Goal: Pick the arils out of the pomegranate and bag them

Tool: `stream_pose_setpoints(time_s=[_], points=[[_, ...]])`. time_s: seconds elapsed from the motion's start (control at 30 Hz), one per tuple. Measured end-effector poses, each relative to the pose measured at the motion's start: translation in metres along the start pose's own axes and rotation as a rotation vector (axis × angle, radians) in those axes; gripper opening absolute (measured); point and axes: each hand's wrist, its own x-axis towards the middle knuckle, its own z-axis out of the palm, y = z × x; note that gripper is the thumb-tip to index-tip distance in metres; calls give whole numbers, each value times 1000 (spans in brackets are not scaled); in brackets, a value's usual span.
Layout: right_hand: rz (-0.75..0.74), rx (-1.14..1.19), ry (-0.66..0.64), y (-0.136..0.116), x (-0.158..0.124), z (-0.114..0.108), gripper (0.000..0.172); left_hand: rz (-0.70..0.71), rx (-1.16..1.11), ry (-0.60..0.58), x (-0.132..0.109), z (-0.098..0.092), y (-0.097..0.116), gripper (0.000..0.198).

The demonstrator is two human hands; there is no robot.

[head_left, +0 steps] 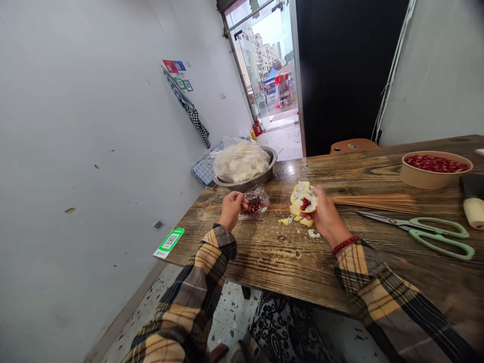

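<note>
My right hand [327, 217] grips a piece of pomegranate [304, 194], with pale yellow rind, white pith and a small cluster of red seeds left in it. Scraps of pomegranate peel [297, 216] lie on the wood just beneath. My left hand [232, 209] is closed in a pinch at the left edge of a clear plastic bag [257, 199] holding loose red pomegranate seeds [252, 208]. What sits between those fingertips, if anything, is too small to tell.
A metal basin [270, 169] with a bag of white stuff [242, 161] stands behind the left hand. To the right are thin wooden sticks [374, 201], green-handled scissors [427, 227] and a paper bowl of pomegranate seeds [434, 169]. A QR card [170, 243] lies at the table's left corner.
</note>
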Motion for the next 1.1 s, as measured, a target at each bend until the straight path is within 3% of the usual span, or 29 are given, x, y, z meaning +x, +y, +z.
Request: stream_pose_setpoints(time_s=[0.3,0.47,0.57,0.63,0.73,0.8,0.93,1.1], points=[[1,48,-35,-4,-2,2,41,-285,-604,-410,-31,5,30,33],[1,58,-35,-4,0,1,43,-271,-599,-518,-43,18,32,42],[-9,58,-32,-2,1,1,43,-193,-450,-580,-53,32,34,46],[-23,40,-33,-2,3,0,43,-82,-245,-574,-59,42,35,44],[-26,8,-38,-1,3,0,45,33,-51,-434,-64,54,36,41],[-22,-4,-49,-1,3,1,47,-9,-127,-417,-65,61,35,45],[-73,-27,-57,1,1,4,46,-130,-349,-500,-66,78,32,43],[-172,-93,-37,6,1,3,42,-165,-402,-570,-63,98,30,39]])
